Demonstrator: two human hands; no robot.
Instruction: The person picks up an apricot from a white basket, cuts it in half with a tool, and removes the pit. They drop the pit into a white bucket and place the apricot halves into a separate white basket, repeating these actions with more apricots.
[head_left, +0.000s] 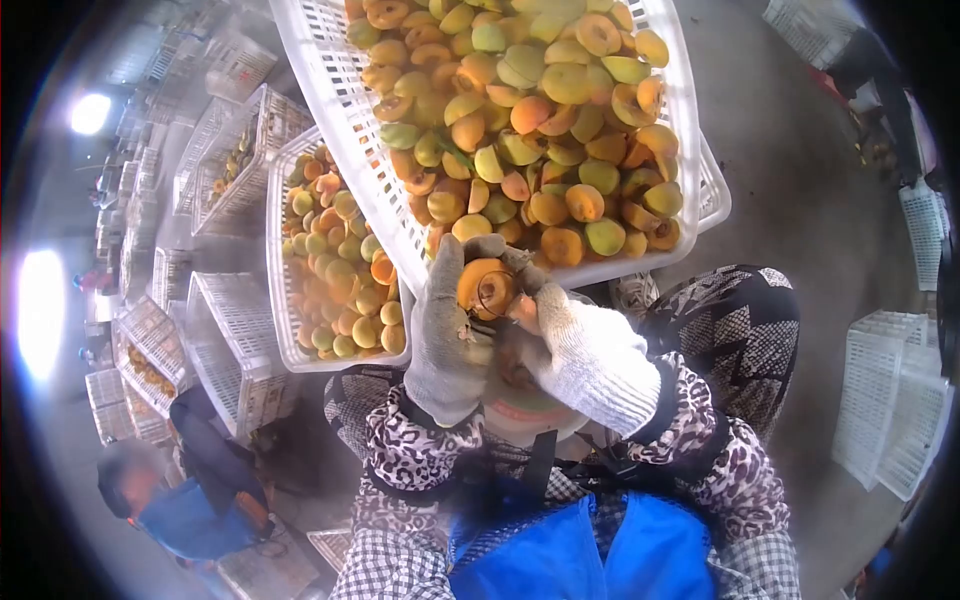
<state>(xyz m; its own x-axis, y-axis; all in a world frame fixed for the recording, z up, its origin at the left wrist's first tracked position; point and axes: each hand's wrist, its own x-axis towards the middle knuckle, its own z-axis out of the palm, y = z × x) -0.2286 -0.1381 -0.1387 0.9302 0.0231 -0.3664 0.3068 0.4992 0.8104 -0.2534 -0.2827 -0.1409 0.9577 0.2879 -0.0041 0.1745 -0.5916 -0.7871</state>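
Observation:
My left hand (443,345), in a grey-stained glove, is closed around an orange-fleshed fruit half (478,284) that looks like a peach or apricot, cut face up. Against that face lies a thin dark wire loop tool (495,294). My right hand (597,362), in a white knit glove, pinches the tool; its handle is mostly hidden by the fingers. Below both hands, a pale round container (535,422) shows in part between my knees. Just beyond the hands stands a white plastic crate (375,185) heaped with green and orange fruit halves (545,115).
A second white crate (283,300) of fruit stands to the left. More white crates (225,345) are stacked farther left, and others (885,400) stand on the right. A person in blue (195,520) sits at lower left. Grey floor (775,190) shows on the right.

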